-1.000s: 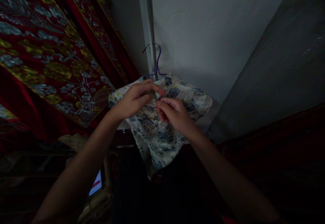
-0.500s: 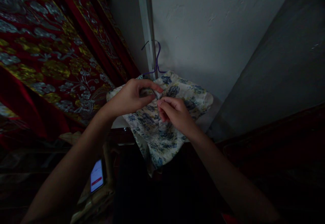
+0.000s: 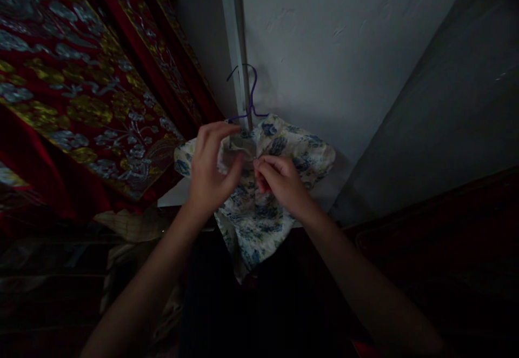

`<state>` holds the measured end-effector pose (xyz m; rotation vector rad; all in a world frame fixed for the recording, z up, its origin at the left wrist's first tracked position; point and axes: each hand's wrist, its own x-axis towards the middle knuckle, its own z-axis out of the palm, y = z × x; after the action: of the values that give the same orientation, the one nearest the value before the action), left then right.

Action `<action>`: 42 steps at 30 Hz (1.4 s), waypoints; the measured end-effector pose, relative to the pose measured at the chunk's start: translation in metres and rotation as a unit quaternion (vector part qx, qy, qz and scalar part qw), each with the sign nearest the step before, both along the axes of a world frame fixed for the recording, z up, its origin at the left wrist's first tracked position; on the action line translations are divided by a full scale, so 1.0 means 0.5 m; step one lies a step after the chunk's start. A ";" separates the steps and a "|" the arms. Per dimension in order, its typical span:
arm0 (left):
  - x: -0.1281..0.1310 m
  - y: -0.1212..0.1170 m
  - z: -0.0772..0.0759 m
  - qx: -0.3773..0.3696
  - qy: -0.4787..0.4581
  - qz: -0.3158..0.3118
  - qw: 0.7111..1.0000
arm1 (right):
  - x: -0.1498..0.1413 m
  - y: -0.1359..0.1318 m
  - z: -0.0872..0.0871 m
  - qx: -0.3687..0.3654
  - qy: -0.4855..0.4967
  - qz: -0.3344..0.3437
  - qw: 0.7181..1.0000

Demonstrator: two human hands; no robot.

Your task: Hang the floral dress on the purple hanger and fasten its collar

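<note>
A white shirt (image 3: pixel 259 214) with a blue and yellow floral print hangs on a purple hanger (image 3: pixel 252 90) in front of me. At the front opening, just below the neckline, my right hand (image 3: pixel 279 179) pinches the shirt's edge between thumb and fingers. To the left of it, my left hand (image 3: pixel 213 168) is over the collar with thumb and fingers apart, nothing between them. The small detail under my right fingertips is hidden.
Red curtains (image 3: pixel 89 77) with gold and silver embroidery hang at the left. Behind the shirt is a pale wall (image 3: pixel 324 39) with a vertical strip (image 3: pixel 235 28). Dark wooden furniture (image 3: pixel 425 223) lies low on the right.
My left hand has let go of the shirt near the neckline and drawn left, its fingers spreading. My right hand has stayed pinching. The phone at lower left is now hidden behind my left arm.
</note>
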<state>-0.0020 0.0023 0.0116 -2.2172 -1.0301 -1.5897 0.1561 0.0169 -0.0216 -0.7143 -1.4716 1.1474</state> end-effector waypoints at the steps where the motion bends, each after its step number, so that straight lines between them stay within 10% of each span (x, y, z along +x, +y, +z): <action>1: -0.002 -0.006 -0.032 0.020 -0.061 0.020 0.998 | -0.001 -0.001 0.001 -0.002 0.004 0.000 1.000; 5: 0.013 -0.016 -0.152 -0.065 -0.157 0.022 0.985 | -0.006 -0.006 0.002 -0.005 0.011 0.013 1.000; 8: 0.040 -0.003 -0.184 -0.125 -0.170 -0.017 0.977 | -0.011 -0.007 -0.004 -0.013 0.014 0.023 1.000; 27: 0.092 0.047 -0.133 -0.100 -0.167 -0.023 0.981 | -0.009 -0.001 0.025 -0.037 0.022 -0.009 0.999; 34: 0.099 0.039 -0.132 -0.162 -0.070 -0.035 0.984 | 0.002 0.048 0.106 -0.060 0.074 -0.068 0.993; 42: 0.055 0.019 -0.046 -0.119 -0.148 -0.092 0.977 | 0.011 0.014 0.094 -0.037 0.063 -0.024 0.997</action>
<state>0.0257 0.0116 -0.0115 -2.3349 -1.1771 -2.0225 0.1615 0.0238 0.0254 -0.7098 -1.3058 1.1937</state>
